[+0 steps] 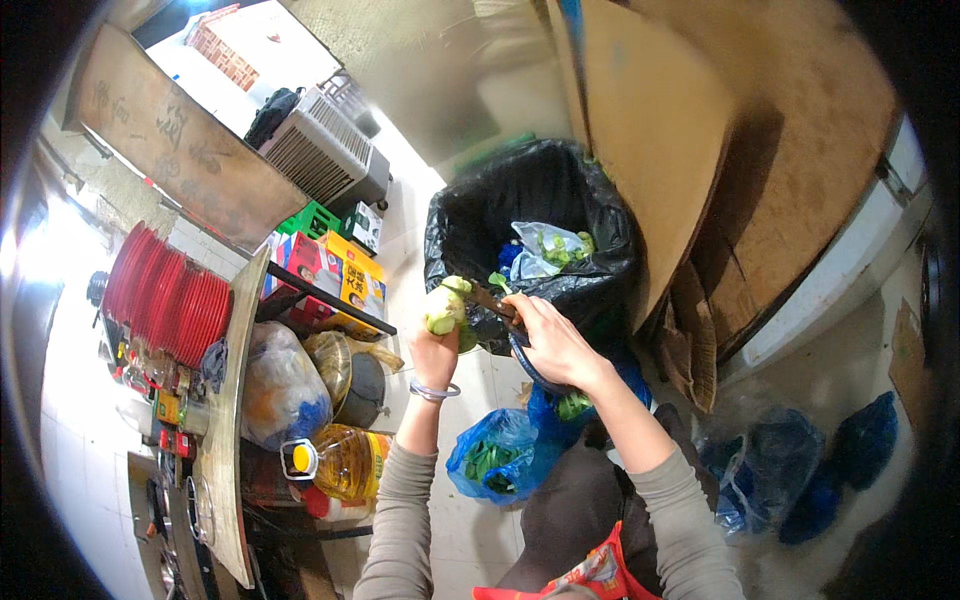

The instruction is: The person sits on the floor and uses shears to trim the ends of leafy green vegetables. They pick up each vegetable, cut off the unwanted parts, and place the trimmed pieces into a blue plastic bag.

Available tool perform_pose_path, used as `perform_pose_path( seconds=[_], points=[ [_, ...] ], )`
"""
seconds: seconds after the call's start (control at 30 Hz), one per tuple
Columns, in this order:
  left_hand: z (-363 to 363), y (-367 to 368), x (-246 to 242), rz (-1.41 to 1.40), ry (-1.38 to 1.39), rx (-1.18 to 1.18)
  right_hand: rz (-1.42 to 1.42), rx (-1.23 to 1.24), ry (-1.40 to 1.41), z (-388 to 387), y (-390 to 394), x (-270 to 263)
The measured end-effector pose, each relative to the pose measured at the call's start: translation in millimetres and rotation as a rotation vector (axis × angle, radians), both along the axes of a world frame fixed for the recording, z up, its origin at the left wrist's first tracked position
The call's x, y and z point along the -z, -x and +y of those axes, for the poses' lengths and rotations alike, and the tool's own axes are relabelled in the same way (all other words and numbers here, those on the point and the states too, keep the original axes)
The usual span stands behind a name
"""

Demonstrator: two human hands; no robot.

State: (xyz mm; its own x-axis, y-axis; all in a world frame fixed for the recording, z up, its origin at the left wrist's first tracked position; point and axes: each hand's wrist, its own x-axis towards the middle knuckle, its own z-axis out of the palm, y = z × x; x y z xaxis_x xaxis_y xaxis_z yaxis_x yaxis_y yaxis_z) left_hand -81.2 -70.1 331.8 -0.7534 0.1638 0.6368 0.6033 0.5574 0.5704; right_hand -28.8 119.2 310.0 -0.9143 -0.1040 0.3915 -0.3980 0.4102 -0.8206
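My left hand is closed around a pale green vegetable, held upright at the near left rim of a bin lined with a black plastic bag. In my right hand is a cutting tool with a dark, worn blade and a dark looped handle; its blade touches or nearly touches the vegetable. A green leaf shows beside the blade. Inside the bin lie a clear plastic bag and pale green vegetable scraps. Leafy greens fill a blue plastic bag below my hands.
At the left stands a shelf with red stacked items, and an oil jug beside it. Large cardboard sheets lean right of the bin. Blue plastic bags lie on the floor at the right. An air cooler stands farther off.
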Motion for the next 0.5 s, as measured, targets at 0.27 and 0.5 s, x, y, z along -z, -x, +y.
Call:
perform_pose_path(
  seconds=[0.27,0.5],
  points=[
    [4,23,-18,0.104,0.282,0.061,-0.143,-0.003,0.107,17,8,-6],
    [19,44,-12,0.052,0.319,0.031,-0.103,0.109,0.128,14,23,10]
  ],
)
